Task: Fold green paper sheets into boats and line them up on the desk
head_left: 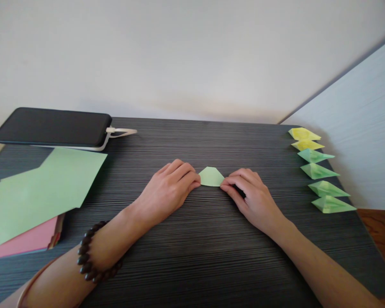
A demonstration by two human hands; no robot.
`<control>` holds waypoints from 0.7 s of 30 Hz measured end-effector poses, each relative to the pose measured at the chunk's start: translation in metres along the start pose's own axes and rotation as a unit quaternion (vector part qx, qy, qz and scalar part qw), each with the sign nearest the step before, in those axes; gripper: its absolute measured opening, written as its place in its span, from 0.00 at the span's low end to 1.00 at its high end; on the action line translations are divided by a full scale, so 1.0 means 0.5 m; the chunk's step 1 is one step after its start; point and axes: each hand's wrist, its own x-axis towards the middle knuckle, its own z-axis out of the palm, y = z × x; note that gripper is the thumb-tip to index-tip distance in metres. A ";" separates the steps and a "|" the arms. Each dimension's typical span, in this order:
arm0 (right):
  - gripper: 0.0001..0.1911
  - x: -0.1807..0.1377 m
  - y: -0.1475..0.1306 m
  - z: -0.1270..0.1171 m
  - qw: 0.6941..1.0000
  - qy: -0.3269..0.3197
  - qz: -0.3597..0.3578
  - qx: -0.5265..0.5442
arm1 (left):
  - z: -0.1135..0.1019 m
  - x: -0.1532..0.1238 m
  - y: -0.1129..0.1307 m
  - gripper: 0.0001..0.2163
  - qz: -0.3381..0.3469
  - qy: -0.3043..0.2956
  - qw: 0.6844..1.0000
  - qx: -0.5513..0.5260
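Left hand (170, 188): fingers bent, tips closed on the left corner of a small folded paper (211, 176). Right hand (253, 196): thumb and forefinger pinched together at the right corner of same; remaining fingers curled loosely above. Folded paper strung between both, light green, near the middle of the desk (186, 265); short and flat along the far edge, wider and slightly bowed along the near one. Whether flat against the surface or a little raised, cannot tell.

Further back along the left arm: bracelet (84, 252) of dark round beads at the wrist, then a thin reddish-brown band (35, 277). Right forearm bare.

Out to the left: light green sheets (51, 184), fanned unevenly over a pink sheet (21, 239), with more coloured edges showing underneath. Just beyond, a black phone (57, 126) lying on something white, with a white cable (123, 131) looped out at the right end.

Out to the right: a column of pointed folded pieces, well apart from the right hand, along the desk's side. Two yellow pieces (303, 133) farthest off, then four green pieces (321, 171) running nearer.

Behind everything, a pale wall (192, 55); at far right, a light panel (356, 107), with brown wooden floor (381, 231) below.
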 end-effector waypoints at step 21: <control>0.09 -0.001 -0.006 0.013 0.994 -0.013 0.046 -0.097 | -0.007 -0.005 0.009 0.07 -0.106 -0.015 0.994 -0.035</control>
